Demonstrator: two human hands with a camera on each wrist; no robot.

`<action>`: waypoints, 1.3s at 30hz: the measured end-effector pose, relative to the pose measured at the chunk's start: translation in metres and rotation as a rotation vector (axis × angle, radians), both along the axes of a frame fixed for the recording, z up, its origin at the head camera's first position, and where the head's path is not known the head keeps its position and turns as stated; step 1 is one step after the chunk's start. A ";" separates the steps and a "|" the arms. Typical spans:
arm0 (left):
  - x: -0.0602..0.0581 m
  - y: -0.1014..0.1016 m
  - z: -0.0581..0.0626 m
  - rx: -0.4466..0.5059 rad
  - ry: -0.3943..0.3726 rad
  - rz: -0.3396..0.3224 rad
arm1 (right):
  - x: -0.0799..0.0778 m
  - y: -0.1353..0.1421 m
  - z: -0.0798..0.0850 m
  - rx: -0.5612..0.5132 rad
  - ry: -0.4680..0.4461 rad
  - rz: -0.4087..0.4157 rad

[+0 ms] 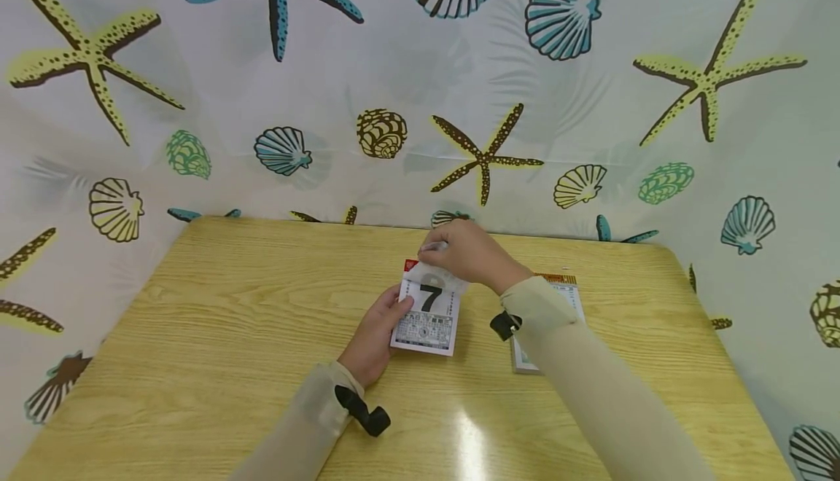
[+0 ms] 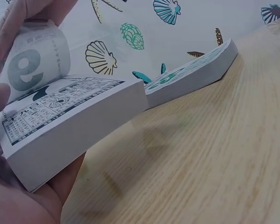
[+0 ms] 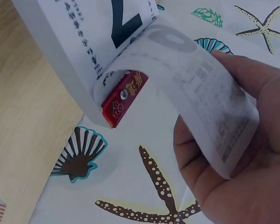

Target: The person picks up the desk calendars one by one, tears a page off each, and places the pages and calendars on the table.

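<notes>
My left hand [image 1: 372, 342] grips a thick tear-off calendar [image 1: 423, 331] by its left side, thumb on the front and fingers underneath. A large black 7 shows on its front page, with small printed text below. My right hand [image 1: 469, 251] holds the free end of the thin top leaf [image 3: 200, 88], which is curled up and back over the calendar's top. A grey numeral shows through this leaf in both wrist views. At the leaf's base, the red binding strip [image 3: 125, 98] has gold lettering and a metal rivet. In the left wrist view, the calendar's white page block [image 2: 84, 126] appears tilted above the table.
A second calendar pad [image 1: 525, 363] with an orange-brown top strip lies on the wooden table [image 1: 262, 299], partly hidden behind my right forearm. Behind the table hangs a white cloth [image 1: 328, 87] printed with shells and starfish.
</notes>
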State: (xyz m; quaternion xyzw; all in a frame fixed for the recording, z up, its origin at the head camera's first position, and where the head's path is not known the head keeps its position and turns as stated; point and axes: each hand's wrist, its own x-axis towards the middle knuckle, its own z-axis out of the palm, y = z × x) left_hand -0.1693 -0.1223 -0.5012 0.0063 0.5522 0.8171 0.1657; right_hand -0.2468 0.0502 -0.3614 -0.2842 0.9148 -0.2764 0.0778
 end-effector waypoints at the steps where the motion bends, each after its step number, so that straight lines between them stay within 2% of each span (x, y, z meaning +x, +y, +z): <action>1: 0.000 0.001 0.000 -0.006 0.006 0.003 | -0.001 0.000 0.000 -0.002 0.011 0.000; 9: 0.002 0.005 -0.002 -0.045 0.035 0.006 | -0.005 -0.004 0.003 0.156 0.283 0.015; 12: 0.003 0.007 -0.004 -0.045 0.028 0.012 | -0.007 -0.005 0.005 0.202 0.343 0.024; 15: 0.004 0.008 -0.005 -0.040 0.015 0.015 | -0.012 -0.005 0.006 0.229 0.361 0.036; 21: 0.005 0.008 -0.005 -0.071 0.024 0.016 | -0.021 -0.002 0.004 0.181 0.271 0.048; 28: 0.005 0.008 -0.005 -0.076 0.026 0.007 | -0.035 0.005 -0.007 0.107 0.048 0.063; 30: 0.006 0.008 -0.005 -0.077 0.026 0.005 | -0.038 0.008 -0.009 0.088 -0.011 0.058; 33: 0.006 0.009 -0.006 -0.090 0.023 0.006 | -0.040 0.011 -0.010 0.044 -0.077 0.000; 35: 0.006 0.009 -0.007 -0.098 0.022 0.007 | -0.041 0.013 -0.009 0.009 -0.096 -0.038; 39: 0.006 0.010 -0.007 -0.113 0.030 0.007 | -0.041 0.012 -0.007 -0.001 -0.045 -0.043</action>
